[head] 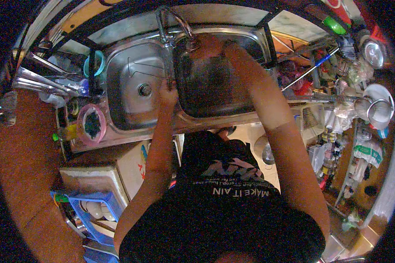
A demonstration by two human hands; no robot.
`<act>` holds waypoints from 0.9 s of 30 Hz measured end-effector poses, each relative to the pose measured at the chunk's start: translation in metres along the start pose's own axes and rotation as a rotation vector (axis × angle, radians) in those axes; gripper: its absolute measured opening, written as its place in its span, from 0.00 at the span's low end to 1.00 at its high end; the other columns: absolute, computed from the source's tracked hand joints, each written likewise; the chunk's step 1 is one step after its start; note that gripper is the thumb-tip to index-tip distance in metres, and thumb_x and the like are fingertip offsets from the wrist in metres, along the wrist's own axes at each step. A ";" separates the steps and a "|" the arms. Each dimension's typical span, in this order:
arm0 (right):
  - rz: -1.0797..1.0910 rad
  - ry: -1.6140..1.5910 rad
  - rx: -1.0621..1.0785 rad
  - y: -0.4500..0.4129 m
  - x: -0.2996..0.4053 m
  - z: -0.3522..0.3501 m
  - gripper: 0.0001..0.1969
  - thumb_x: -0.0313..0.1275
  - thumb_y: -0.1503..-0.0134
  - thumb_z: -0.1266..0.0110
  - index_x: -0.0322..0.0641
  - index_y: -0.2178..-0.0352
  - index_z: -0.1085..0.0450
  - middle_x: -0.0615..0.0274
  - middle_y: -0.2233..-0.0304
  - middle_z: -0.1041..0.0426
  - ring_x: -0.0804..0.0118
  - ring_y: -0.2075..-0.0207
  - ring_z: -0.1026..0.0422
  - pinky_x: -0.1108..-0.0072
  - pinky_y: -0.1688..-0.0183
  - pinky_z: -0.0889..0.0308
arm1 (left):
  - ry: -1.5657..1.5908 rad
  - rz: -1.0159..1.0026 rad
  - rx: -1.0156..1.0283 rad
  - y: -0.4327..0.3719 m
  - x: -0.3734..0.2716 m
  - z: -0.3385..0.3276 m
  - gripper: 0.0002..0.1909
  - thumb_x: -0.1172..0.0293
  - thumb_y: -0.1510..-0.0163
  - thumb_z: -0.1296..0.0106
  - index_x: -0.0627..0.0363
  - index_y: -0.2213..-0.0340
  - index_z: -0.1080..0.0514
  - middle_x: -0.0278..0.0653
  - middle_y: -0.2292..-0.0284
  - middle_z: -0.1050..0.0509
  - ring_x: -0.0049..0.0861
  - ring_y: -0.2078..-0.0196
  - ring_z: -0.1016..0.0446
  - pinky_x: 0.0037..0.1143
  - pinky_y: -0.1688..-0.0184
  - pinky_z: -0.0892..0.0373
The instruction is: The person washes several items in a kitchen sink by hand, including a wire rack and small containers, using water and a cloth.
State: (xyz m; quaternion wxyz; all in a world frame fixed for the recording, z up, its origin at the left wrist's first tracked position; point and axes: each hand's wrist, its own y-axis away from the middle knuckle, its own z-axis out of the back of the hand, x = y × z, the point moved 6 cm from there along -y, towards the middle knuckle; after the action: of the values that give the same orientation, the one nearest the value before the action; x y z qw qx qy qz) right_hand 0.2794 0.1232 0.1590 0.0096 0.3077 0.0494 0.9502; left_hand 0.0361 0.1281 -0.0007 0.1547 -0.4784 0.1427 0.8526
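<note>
A double-bowl stainless steel sink lies before me, its left bowl [131, 108] bare enough to show the drain strainer [144, 89] and a thin bent wire line. My left hand [168, 93] is at the divider between the bowls; its fingers are partly hidden, and whether it grips anything is unclear. At the back of the dark right bowl [214, 95], my right hand [222, 48] is blurred and reaches close to the spout of the metal faucet [187, 28]. What that hand touches cannot be made out.
A pink-rimmed round container [102, 123] stands left of the sink, with a teal-rimmed one [101, 64] behind it. Black frame bars [269, 42] rise around the sink. Strainers [379, 113], bags and a pale plastic basket [312, 121] crowd the right. A blue crate [110, 200] is lower left.
</note>
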 end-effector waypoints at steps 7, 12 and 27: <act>-0.236 -0.048 -0.131 -0.016 -0.001 -0.009 0.27 0.48 0.57 0.34 0.39 0.62 0.29 0.53 0.66 0.23 0.55 0.65 0.25 0.65 0.56 0.30 | 0.069 0.023 -0.022 0.001 -0.003 -0.004 0.17 0.66 0.42 0.48 0.61 0.54 0.31 0.51 0.61 0.24 0.44 0.60 0.24 0.35 0.55 0.31; 0.033 -0.244 0.177 0.004 0.021 -0.001 0.29 0.45 0.57 0.34 0.40 0.58 0.32 0.54 0.63 0.24 0.54 0.62 0.25 0.66 0.55 0.30 | 0.033 0.070 0.009 0.002 -0.001 -0.009 0.18 0.66 0.43 0.48 0.62 0.53 0.32 0.52 0.59 0.24 0.44 0.58 0.24 0.35 0.54 0.31; -0.399 0.308 0.282 0.100 -0.141 -0.018 0.34 0.52 0.52 0.41 0.45 0.46 0.34 0.50 0.51 0.27 0.50 0.49 0.29 0.65 0.46 0.34 | 0.233 -0.091 0.095 0.004 -0.001 -0.019 0.23 0.68 0.42 0.48 0.65 0.48 0.36 0.50 0.52 0.27 0.42 0.50 0.29 0.33 0.45 0.37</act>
State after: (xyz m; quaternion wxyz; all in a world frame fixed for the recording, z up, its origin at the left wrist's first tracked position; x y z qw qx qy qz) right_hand 0.3844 0.0157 0.0727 0.1459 0.1423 0.2414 0.9488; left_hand 0.0496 0.1168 -0.0093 0.1980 -0.5721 0.1779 0.7758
